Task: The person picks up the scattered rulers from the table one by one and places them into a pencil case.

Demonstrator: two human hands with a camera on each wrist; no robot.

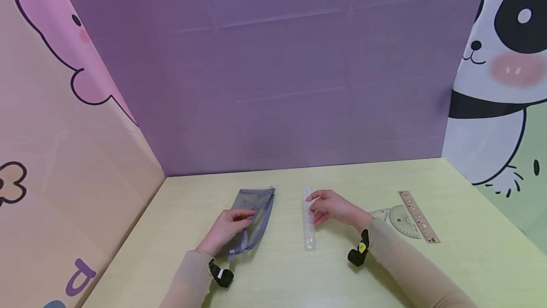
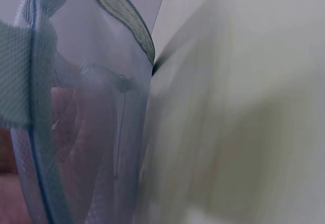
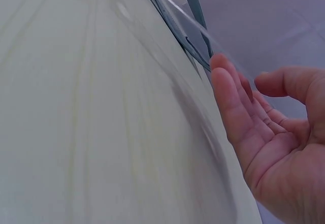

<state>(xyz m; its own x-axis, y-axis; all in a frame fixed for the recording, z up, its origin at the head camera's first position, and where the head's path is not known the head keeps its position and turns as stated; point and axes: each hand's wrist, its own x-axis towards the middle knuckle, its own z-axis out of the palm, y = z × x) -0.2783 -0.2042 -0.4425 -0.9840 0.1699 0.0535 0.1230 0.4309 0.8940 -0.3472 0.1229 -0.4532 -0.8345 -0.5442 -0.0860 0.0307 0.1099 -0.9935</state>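
Note:
My left hand (image 1: 226, 229) grips a grey-blue mesh zipper pouch (image 1: 243, 198), with the thumb and forefinger at its upper side. In the left wrist view the pouch (image 2: 101, 46) stands tilted above the table, and fingers show dimly through the mesh. A clear ruler (image 1: 308, 238) lies lengthwise to the right of the pouch. My right hand (image 1: 337, 208) pinches it by its right side. In the right wrist view the thin ruler edge (image 3: 193, 23) passes between thumb and fingers, raised over its shadow.
Right of my right hand lie a clear semicircular protractor (image 1: 403, 222), a pink patterned ruler (image 1: 420, 218) and a clear set square (image 1: 379, 213), partly hidden by the forearm. A purple wall (image 1: 273, 85) closes off the table's back edge; printed panels flank both sides.

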